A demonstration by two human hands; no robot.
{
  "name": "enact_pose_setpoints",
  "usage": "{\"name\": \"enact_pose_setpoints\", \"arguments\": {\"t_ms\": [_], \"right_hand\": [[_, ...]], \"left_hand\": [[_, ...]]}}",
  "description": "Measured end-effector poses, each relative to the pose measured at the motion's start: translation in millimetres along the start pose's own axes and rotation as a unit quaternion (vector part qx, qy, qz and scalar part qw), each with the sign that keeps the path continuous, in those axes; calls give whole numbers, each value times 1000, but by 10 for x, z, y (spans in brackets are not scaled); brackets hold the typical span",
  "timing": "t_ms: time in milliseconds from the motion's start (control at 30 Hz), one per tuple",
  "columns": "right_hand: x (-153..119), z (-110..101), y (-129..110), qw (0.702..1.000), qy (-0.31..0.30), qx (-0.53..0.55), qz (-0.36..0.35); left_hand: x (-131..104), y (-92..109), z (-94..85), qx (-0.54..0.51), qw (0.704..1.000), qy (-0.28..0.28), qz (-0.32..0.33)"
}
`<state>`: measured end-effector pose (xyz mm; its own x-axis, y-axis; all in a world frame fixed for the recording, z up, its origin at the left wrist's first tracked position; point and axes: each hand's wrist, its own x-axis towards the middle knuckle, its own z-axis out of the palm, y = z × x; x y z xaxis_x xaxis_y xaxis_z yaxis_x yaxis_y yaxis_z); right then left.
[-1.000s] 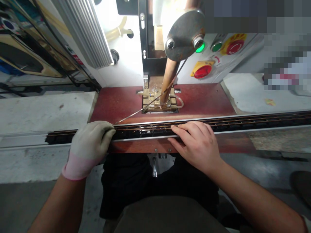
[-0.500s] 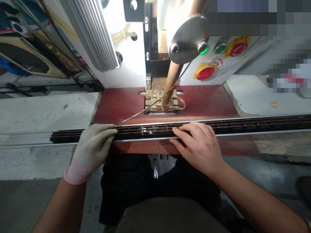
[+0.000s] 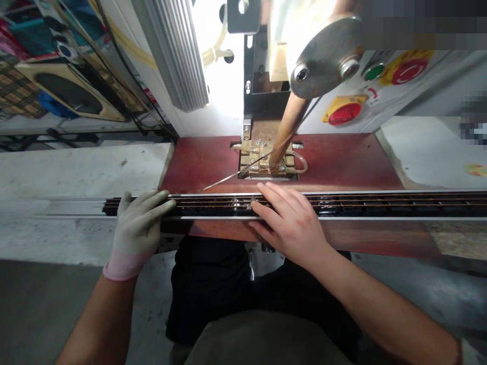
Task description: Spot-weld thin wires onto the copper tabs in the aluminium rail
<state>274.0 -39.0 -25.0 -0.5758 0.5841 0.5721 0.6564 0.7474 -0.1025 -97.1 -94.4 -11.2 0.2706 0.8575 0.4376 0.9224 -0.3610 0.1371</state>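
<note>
A long pale channel (image 3: 213,218) runs across the bench, filled with black segmented strips (image 3: 198,209) with thin coppery lines along them. My left hand (image 3: 142,228), in a white glove with a pink cuff, rests over the strips near their left end, fingers spread and thumb raised. Bare, my right hand (image 3: 292,218) lies across the channel further right, with its fingers stretched out and touching the strips. Close to its index fingertip, small shiny parts (image 3: 240,204) show among the black. Neither hand is closed around anything.
Behind the channel stands a machine with a brass fixture block (image 3: 262,157), a slanted brown rod (image 3: 289,126) and a round metal plate (image 3: 325,58). A thin metal rod (image 3: 224,180) slopes down towards the channel. Red knob (image 3: 344,114) and emergency button (image 3: 410,71) sit right.
The view has shifted, so the machine appears further right. Both hands have moved left along the strips. My left thumb and fingers have spread apart.
</note>
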Motion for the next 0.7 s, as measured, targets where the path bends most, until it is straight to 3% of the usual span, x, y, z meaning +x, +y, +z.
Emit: {"name": "enact_pose_setpoints", "arguments": {"t_ms": [200, 300, 467, 567, 700], "right_hand": [[-23, 3, 42, 999, -32, -17, -11], [-13, 12, 39, 999, -31, -11, -2], [-60, -63, 95, 1000, -25, 15, -4], [-247, -232, 306, 1000, -23, 4, -12], [-730, -592, 871, 999, -24, -37, -25]], "left_hand": [[-52, -58, -1, 15, 999, -31, -12], [-59, -45, 45, 21, 1000, -8, 7], [-48, -36, 12, 34, 997, -39, 54], [-81, -29, -60, 48, 996, -35, 61], [-154, 35, -92, 38, 999, 5, 18]]}}
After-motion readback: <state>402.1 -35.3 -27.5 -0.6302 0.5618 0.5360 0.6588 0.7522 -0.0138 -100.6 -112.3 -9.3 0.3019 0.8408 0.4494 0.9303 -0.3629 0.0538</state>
